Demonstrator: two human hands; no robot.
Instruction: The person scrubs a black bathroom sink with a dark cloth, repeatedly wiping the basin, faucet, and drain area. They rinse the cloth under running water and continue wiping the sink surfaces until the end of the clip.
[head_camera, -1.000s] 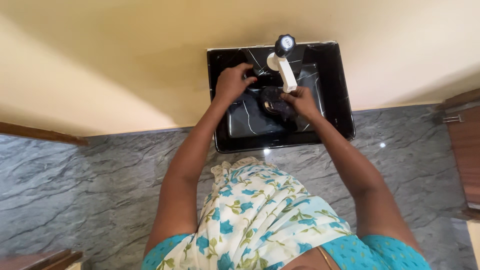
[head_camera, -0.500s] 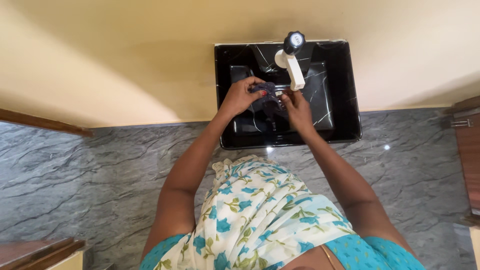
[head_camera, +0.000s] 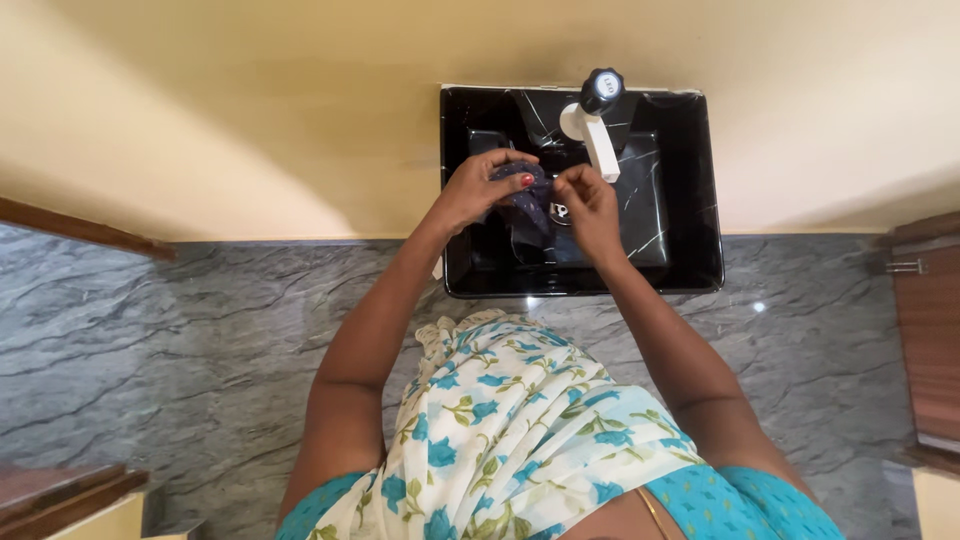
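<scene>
Dark cloth (head_camera: 527,190) gripped by left hand (head_camera: 477,190), right hand (head_camera: 588,205) (over black sink (head_camera: 690,200)).

dark cloth (head_camera: 528,190) partly hidden by hands, drain (head_camera: 560,211) mostly covered, wooden door (head_camera: 925,330) cut off at right edge

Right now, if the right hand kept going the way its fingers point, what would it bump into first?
The right hand points up and a little left, toward the dark cloth pinched in the left hand. It would likely meet that cloth first. The white tap spout sits just beside it, though depth is hard to judge.
</scene>
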